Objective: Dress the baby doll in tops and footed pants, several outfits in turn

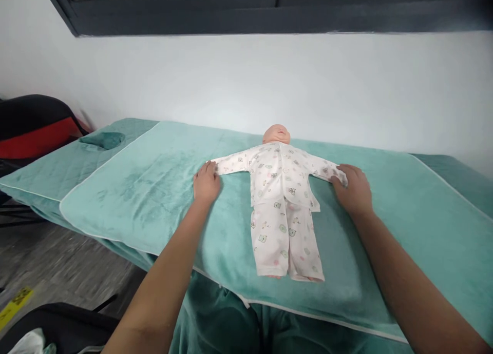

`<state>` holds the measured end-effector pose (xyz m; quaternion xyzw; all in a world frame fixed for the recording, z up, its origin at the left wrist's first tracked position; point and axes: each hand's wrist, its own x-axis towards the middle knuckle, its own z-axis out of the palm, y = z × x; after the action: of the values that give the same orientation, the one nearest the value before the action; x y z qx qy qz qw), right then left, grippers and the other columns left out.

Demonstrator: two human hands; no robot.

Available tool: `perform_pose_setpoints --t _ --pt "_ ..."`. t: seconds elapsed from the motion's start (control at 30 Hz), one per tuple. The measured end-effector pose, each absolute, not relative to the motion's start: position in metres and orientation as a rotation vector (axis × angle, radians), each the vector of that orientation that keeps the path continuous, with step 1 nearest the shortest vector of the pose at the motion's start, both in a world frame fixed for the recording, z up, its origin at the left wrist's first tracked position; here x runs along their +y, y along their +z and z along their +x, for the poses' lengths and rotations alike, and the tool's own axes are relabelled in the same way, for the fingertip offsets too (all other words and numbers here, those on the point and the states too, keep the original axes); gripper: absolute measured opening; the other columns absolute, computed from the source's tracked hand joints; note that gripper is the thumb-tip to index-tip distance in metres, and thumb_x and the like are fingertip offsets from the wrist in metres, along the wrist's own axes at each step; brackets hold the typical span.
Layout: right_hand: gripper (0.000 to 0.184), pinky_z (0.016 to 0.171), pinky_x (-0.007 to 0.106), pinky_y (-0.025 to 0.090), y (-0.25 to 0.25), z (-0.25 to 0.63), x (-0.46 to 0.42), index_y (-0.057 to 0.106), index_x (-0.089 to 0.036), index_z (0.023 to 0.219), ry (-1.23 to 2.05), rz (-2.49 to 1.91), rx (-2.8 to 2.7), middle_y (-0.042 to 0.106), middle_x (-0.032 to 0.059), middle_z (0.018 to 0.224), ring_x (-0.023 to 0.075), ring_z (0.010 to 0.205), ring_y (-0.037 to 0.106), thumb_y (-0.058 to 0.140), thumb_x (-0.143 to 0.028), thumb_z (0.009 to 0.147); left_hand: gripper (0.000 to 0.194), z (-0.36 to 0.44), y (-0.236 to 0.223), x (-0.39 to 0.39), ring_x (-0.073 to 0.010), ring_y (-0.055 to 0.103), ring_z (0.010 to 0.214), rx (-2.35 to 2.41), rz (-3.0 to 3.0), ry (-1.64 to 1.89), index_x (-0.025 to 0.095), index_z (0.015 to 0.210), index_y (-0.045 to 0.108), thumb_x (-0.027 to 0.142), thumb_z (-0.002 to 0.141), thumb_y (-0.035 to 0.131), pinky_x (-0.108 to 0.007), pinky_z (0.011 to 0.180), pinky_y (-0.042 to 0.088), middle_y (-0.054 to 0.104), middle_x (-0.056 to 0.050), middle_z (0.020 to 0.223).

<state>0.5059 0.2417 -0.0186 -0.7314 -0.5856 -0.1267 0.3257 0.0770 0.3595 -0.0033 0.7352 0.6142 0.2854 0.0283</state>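
Sleeve point(321, 168) pinched by right hand point(355, 191) could get yanked crooked if over-tugged, though left hand point(207, 183) grip can't be told tbh.

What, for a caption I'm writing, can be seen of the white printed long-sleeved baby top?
The white long-sleeved baby top, dotted with small figures, looks like soft, thin cloth. It is on a baby doll with a bare, light-pink head, lying on a green plush cover. A line runs down its front; its sleeves spread sideways, and its hem overlaps matching printed trousers. The left hand and right hand touch its cuffs.
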Motion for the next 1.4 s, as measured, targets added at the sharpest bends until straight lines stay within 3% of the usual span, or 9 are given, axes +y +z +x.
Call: perform_pose_setpoints --t 0.1,0.23,0.43,0.63,0.87,1.03,1.4 --pt "0.038 0.088 0.041 0.052 -0.014 0.468 0.207 0.062 -0.018 0.118 -0.011 -1.840 -1.605 0.069 0.0124 0.108 0.0268 0.097 0.065 0.052 -0.042 0.091 0.043 0.075 0.000 0.337 -0.0241 0.054 0.128 1.796 2.189 1.152 0.015 0.129 0.060 0.016 0.091 0.040 -0.037 0.111 0.040 0.063 -0.013 0.133" --pt "0.029 0.091 0.043 0.049 -0.008 0.427 0.173 0.064 -0.023 0.115 0.176 -1.742 -1.905 0.069 0.0102 0.115 0.0288 0.107 0.061 0.057 -0.033 0.088 0.038 0.086 -0.002 0.287 -0.0202 0.065 0.104 1.503 2.012 1.210 0.019 0.124 0.061 0.018 0.091 0.043 -0.034 0.095 0.052 0.068 -0.009 0.118" --pt "0.032 0.088 0.041 0.050 -0.002 0.397 0.147 0.063 -0.022 0.119 0.436 -1.752 -1.545 0.069 0.0071 0.106 0.0236 0.095 0.064 0.057 -0.033 0.090 0.037 0.119 -0.015 0.204 -0.0227 0.063 0.115 1.126 1.958 1.007 0.026 0.125 0.062 0.016 0.092 0.049 -0.041 0.105 0.047 0.067 -0.007 0.125" --pt "0.027 0.083 0.034 0.051 -0.013 0.363 0.074 0.061 -0.026 0.118 0.596 -1.523 -1.355 0.064 0.0061 0.111 0.0205 0.098 0.062 0.058 -0.040 0.096 0.030 0.114 -0.020 0.131 -0.0211 0.060 0.116 1.092 1.854 1.208 0.026 0.122 0.062 0.017 0.095 0.053 -0.039 0.103 0.048 0.062 -0.008 0.121" --pt "0.018 0.076 0.032 0.050 -0.022 0.329 0.042 0.061 -0.025 0.108 0.277 -1.535 -1.509 0.060 0.0044 0.103 0.0179 0.089 0.059 0.069 -0.028 0.092 0.043 0.122 -0.024 0.101 -0.0221 0.058 0.105 1.078 2.167 1.202 0.028 0.130 0.060 0.030 0.089 0.070 -0.041 0.095 0.050 0.057 -0.007 0.109" --pt "0.011 0.070 0.029 0.047 -0.011 0.319 0.036 0.061 -0.024 0.101 0.119 -1.550 -1.479 0.060 0.0019 0.094 0.0161 0.082 0.058 0.066 -0.019 0.092 0.029 0.136 -0.020 0.101 -0.0197 0.058 0.094 1.137 2.235 1.300 0.023 0.120 0.064 0.019 0.091 0.063 -0.037 0.084 0.052 0.057 -0.007 0.100" --pt "0.017 0.081 0.028 0.048 -0.008 0.310 0.029 0.060 -0.023 0.102 0.110 -1.507 -1.646 0.060 0.0029 0.100 0.0151 0.093 0.060 0.056 -0.009 0.094 0.040 0.126 -0.014 0.096 -0.0184 0.055 0.092 1.093 2.471 1.403 0.019 0.124 0.061 0.002 0.089 0.055 -0.032 0.077 0.055 0.055 -0.009 0.103"
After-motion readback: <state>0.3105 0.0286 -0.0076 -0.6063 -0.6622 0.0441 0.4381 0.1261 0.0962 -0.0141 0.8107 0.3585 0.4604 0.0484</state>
